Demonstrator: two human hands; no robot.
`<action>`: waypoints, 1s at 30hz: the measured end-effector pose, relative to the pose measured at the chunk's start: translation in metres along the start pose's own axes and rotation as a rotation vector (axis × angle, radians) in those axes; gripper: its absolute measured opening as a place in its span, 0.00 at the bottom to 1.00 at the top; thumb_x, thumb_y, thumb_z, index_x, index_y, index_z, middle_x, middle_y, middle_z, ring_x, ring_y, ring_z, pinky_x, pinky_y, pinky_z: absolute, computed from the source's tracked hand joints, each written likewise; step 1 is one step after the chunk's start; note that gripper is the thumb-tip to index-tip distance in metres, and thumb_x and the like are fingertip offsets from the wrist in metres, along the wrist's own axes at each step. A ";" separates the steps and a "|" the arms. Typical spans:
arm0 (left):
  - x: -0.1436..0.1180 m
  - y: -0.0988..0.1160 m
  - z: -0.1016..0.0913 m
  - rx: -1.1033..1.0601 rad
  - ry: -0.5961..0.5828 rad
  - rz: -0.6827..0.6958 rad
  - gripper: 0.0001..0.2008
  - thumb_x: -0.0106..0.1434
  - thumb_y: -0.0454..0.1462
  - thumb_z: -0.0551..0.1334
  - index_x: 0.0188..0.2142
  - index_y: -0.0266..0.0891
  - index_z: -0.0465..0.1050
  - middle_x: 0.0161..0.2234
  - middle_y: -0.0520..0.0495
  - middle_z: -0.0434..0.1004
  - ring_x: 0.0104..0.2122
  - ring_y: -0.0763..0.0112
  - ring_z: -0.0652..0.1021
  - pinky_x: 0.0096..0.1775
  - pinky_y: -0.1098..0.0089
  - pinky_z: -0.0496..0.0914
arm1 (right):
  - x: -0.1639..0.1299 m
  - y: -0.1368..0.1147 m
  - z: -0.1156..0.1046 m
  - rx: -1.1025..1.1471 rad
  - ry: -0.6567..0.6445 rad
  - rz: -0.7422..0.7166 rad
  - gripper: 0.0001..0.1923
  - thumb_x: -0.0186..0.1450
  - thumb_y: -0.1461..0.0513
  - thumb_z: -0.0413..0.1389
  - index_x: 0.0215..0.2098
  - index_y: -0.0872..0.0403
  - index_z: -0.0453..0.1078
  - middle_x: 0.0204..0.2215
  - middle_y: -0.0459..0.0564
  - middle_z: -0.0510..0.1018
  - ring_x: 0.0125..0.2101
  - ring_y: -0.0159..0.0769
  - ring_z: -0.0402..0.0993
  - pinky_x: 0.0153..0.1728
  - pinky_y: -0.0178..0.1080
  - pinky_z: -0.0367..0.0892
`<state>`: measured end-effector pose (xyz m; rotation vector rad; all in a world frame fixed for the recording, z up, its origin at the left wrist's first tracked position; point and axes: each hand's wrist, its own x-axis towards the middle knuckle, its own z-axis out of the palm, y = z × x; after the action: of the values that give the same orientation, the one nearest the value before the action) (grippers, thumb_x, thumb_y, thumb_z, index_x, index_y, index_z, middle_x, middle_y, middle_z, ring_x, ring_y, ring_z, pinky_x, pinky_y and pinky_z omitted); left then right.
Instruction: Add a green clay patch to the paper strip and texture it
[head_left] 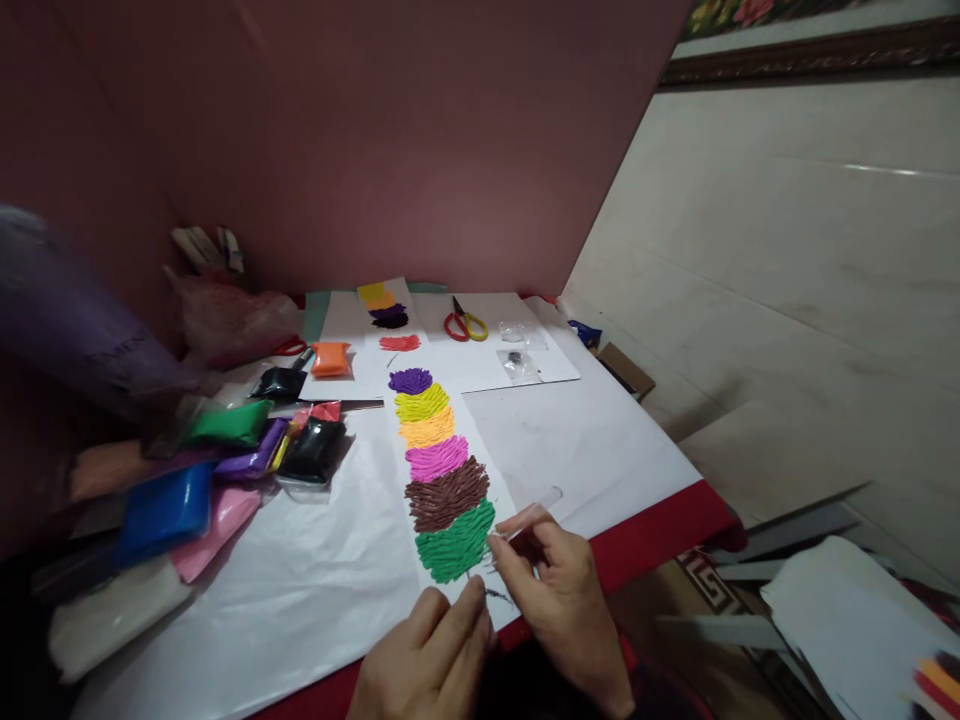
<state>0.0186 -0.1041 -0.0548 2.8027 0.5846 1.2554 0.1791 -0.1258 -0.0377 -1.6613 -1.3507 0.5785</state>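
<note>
A long white paper strip (471, 455) lies on the table, covered with textured clay patches in purple, yellow, orange, pink, brown and green (455, 543). My left hand (427, 655) presses its fingertips on the strip's near end, just below the green patch. My right hand (559, 590) holds a thin clear stick tool (534, 510) whose tip touches the green patch's right edge.
Packs of coloured clay (225, 450) are heaped on the left of the white table cover (600, 440). Red-and-yellow scissors (465, 324), small plastic bags (517, 362) and another clay strip (386, 310) lie at the back. Someone's purple sleeve (67, 320) reaches in at far left.
</note>
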 end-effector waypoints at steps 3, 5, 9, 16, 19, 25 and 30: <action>0.000 -0.002 0.000 -0.001 0.009 -0.003 0.12 0.64 0.24 0.53 0.35 0.30 0.75 0.36 0.35 0.82 0.26 0.68 0.76 0.25 0.70 0.73 | -0.001 -0.002 0.000 -0.048 0.002 0.008 0.08 0.65 0.59 0.54 0.31 0.55 0.69 0.16 0.41 0.67 0.17 0.30 0.62 0.19 0.32 0.60; 0.001 -0.003 0.000 0.000 0.017 0.002 0.12 0.64 0.24 0.53 0.35 0.30 0.75 0.35 0.35 0.82 0.26 0.68 0.76 0.25 0.69 0.74 | -0.002 -0.004 0.000 -0.089 0.019 -0.022 0.09 0.65 0.60 0.54 0.30 0.56 0.70 0.17 0.43 0.68 0.17 0.30 0.63 0.20 0.32 0.60; 0.000 -0.003 0.000 -0.015 -0.005 0.001 0.13 0.65 0.24 0.52 0.35 0.29 0.75 0.35 0.34 0.82 0.26 0.68 0.75 0.25 0.69 0.74 | -0.001 -0.006 0.001 -0.132 0.059 -0.131 0.09 0.66 0.63 0.52 0.29 0.57 0.70 0.21 0.47 0.73 0.19 0.30 0.66 0.22 0.33 0.62; 0.000 -0.003 -0.001 -0.031 0.007 -0.021 0.12 0.64 0.24 0.52 0.35 0.30 0.75 0.36 0.35 0.82 0.25 0.68 0.74 0.25 0.69 0.73 | 0.001 -0.005 0.002 -0.154 0.085 -0.177 0.09 0.66 0.65 0.51 0.29 0.56 0.70 0.21 0.46 0.72 0.18 0.28 0.64 0.20 0.32 0.61; -0.001 -0.003 -0.002 -0.035 0.000 -0.024 0.12 0.63 0.24 0.53 0.35 0.30 0.75 0.37 0.35 0.82 0.26 0.67 0.74 0.25 0.68 0.73 | 0.001 -0.005 0.002 -0.165 0.100 -0.160 0.09 0.66 0.65 0.51 0.28 0.56 0.70 0.20 0.45 0.71 0.17 0.29 0.63 0.18 0.31 0.59; -0.003 -0.002 -0.002 -0.036 0.012 -0.030 0.11 0.63 0.24 0.55 0.34 0.30 0.75 0.36 0.36 0.82 0.25 0.69 0.72 0.25 0.69 0.72 | 0.002 -0.004 0.003 -0.200 0.187 -0.214 0.09 0.66 0.65 0.51 0.29 0.56 0.69 0.20 0.45 0.71 0.18 0.28 0.64 0.19 0.31 0.60; -0.002 -0.002 -0.001 -0.043 0.018 -0.039 0.11 0.63 0.24 0.54 0.34 0.31 0.75 0.37 0.36 0.82 0.25 0.69 0.72 0.25 0.70 0.71 | 0.001 0.001 0.004 -0.161 0.227 -0.200 0.08 0.66 0.65 0.52 0.29 0.56 0.69 0.21 0.45 0.71 0.18 0.29 0.64 0.21 0.32 0.62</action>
<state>0.0157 -0.1029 -0.0556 2.7343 0.6021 1.2721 0.1767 -0.1239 -0.0404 -1.6379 -1.4024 0.1628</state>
